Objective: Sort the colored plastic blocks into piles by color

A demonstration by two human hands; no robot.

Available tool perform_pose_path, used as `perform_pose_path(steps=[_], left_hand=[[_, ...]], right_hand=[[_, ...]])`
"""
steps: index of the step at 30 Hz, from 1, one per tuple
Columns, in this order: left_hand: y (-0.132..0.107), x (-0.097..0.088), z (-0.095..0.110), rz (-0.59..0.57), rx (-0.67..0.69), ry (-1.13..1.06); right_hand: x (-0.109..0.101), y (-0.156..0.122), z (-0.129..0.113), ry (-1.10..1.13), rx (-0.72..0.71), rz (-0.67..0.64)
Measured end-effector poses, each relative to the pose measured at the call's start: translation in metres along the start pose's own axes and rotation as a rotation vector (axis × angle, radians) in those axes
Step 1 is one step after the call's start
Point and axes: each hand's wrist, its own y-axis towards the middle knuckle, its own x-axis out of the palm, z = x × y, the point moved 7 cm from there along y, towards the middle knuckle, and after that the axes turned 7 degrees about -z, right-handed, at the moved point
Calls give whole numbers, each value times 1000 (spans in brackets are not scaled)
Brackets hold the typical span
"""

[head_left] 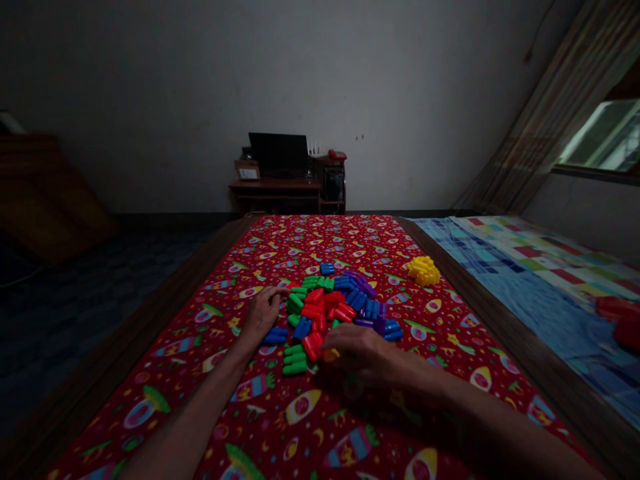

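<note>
A heap of small plastic blocks (334,307) in red, green, blue and purple lies on a red patterned cloth (310,427). My left hand (261,315) rests flat at the heap's left edge, fingers stretched toward green pieces. My right hand (357,350) sits at the heap's near edge, fingers curled and pinched on a small yellow-orange block (331,355). A separate pile of yellow blocks (423,270) lies farther back on the right, apart from both hands.
The cloth covers a long low table with a wooden rim (505,320). A patchwork blanket (545,273) lies on the right with red objects (620,320) on it. A small desk with a dark screen (280,155) stands against the far wall.
</note>
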Motion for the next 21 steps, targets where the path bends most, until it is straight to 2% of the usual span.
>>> perform_pose_path(steps=[3, 7, 9, 11, 15, 18, 21], left_hand=[[0, -1, 1, 2, -12, 1], [0, -2, 2, 4, -24, 10], [0, -2, 2, 3, -25, 5], [0, -2, 1, 0, -30, -9], [1, -1, 0, -2, -27, -20], [1, -2, 0, 0, -23, -11], [1, -2, 1, -9, -28, 2]], right_hand=[[-48, -10, 34, 59, 155, 310], [-116, -53, 82, -189, 384, 641], [-143, -83, 105, -363, 500, 743], [-162, -111, 127, -487, 597, 789], [-175, -148, 160, -528, 665, 857], [-172, -157, 177, -480, 679, 832], [-169, -157, 183, -453, 671, 769]])
